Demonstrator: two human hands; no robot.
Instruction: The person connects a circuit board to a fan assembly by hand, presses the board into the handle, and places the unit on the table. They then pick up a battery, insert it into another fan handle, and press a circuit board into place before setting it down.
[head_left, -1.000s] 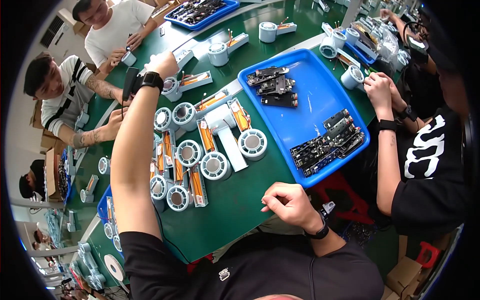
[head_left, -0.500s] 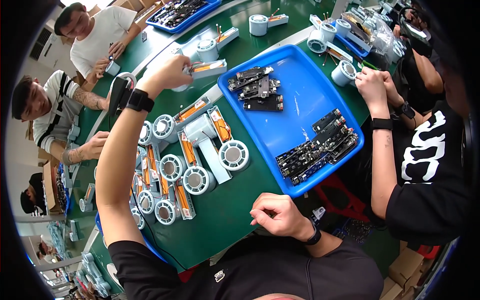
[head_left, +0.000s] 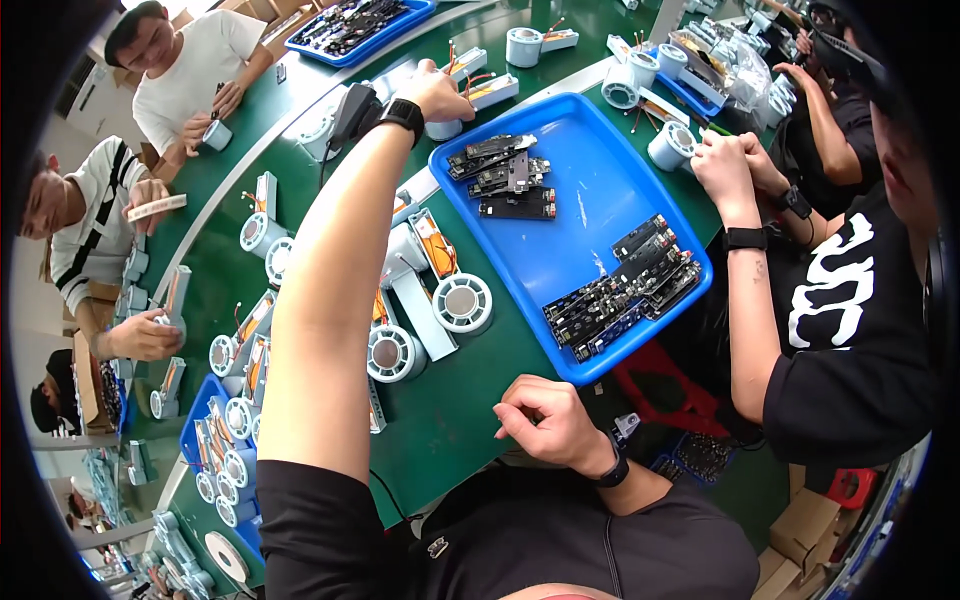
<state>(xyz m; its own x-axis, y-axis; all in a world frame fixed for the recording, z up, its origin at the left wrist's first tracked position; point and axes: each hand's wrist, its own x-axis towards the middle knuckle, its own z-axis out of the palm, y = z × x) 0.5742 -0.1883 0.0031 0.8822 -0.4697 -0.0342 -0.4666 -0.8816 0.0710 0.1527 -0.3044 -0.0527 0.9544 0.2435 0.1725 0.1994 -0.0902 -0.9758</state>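
My left hand (head_left: 440, 95) reaches far over the green table, its fingers closed around a light-blue handheld fan body (head_left: 492, 92). This body has a round motor end, partly hidden under the hand, and an open handle with red wires. Another fan body (head_left: 467, 63) lies just beyond it. A black device (head_left: 352, 116) sits beside the strap on my left wrist. Near the front edge, my right hand (head_left: 545, 415) is loosely curled, with nothing visible in it. Between my arms lie several fan bodies, including one with a grey disc (head_left: 463, 303) in its round end.
To the right of centre, a blue tray (head_left: 570, 250) holds black circuit boards (head_left: 625, 290) in two groups. Another blue tray (head_left: 188, 440) of fan bodies stands at the left edge. Co-workers sit left and right; one person's hands (head_left: 725, 165) work close beside the tray.
My left hand has moved right and slightly farther away, carrying the fan body to beside the others. My right hand stays curled in nearly the same place. A co-worker at left now lifts a pale strip.
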